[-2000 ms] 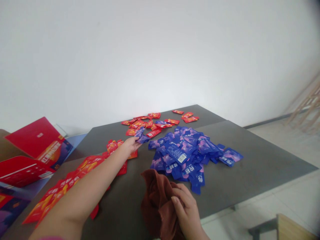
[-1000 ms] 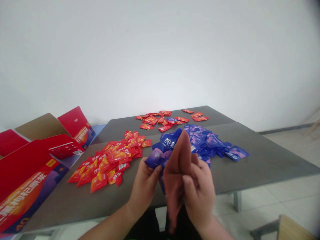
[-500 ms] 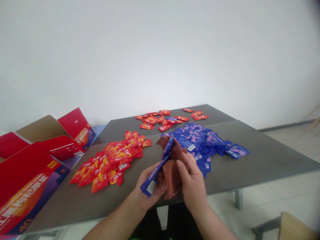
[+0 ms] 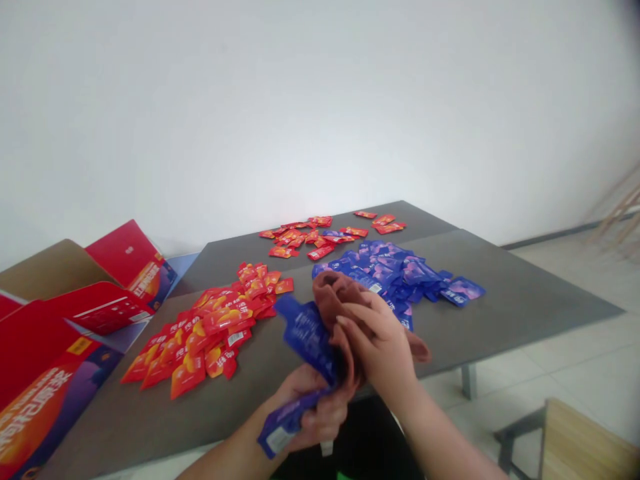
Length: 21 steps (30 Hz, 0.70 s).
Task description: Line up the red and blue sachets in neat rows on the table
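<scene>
Closed round a blue pouch [image 4: 311, 337], my left hand [image 4: 313, 410] is low over the table's near edge. The pouch bends in its grip, a pale label showing at the lower end. My right hand [image 4: 383, 343] pinches a reddish-brown cloth [image 4: 335, 293] bunched against the pouch's right side. One end of the cloth hangs out past the right wrist. A heap of blue pouches [image 4: 395, 267] lies on the table just beyond the hands. To the left spreads a pile of red-orange pouches [image 4: 220, 323].
More red pouches [image 4: 295, 237] are scattered at the far side of the dark table [image 4: 525, 297], a blue one among them. An open red carton [image 4: 45, 373] stands at the left. A wooden stool [image 4: 585, 443] is at the lower right, and a white wall [image 4: 320, 120] rises behind.
My right hand has brought the cloth up against the pouch, and the cloth has shifted in its fingers. My left hand has lowered and turned the pouch's face into view. The camera view has shifted slightly.
</scene>
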Motion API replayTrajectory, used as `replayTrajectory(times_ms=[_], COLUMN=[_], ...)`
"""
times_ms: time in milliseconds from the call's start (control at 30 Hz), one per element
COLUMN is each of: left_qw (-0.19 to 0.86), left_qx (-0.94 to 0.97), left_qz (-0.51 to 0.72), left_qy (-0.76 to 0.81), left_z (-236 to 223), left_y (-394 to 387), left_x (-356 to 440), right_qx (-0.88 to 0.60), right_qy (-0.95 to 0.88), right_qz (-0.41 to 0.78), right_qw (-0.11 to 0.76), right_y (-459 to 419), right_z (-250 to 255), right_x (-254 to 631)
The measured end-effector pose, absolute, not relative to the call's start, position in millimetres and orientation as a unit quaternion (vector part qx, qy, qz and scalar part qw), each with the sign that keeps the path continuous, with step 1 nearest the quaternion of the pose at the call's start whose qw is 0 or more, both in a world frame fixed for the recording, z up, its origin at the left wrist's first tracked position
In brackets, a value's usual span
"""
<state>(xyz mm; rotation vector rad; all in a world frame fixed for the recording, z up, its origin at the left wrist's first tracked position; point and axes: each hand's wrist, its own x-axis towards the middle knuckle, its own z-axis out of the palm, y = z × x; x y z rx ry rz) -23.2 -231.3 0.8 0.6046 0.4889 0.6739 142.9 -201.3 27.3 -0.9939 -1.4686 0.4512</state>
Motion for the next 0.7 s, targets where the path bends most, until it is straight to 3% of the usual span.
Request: replayTrajectory(times_ms=[67,133,333,467,567,700], left_qw=[0.907,0.903,0.814,0.693,0.526,0.456], left_qx=[0.294,0.308,0.354,0.517,0.638,0.663], left_qz=[0.263,0.283,0.406,0.373,0.308,0.238], left_qy=[0.146,0.095,0.219,0.338,0.47,0.543], left_z=[15,34,68,65,55,36], left_y=[-235,-230,-153,-88,-44,-3], left_x=[-25,-29,-22,16,45,64], right_qx=[-0.48,-0.506,-0.501,-0.51,-0.513,-0.519], right_qy=[-0.589,-0.565,-0.641,-0.665,-0.667,-0.668], right_qz=[0.209,0.223,0.232,0.224,0.226,0.247], right_qw=[0.615,0.612,0.534,0.498,0.491,0.473], right_y=[-196,-198,-217,-212,-207,-206], right_z=[13,-7,-45,-54,-60,-66], right_x=[139,134,118,115,114,114])
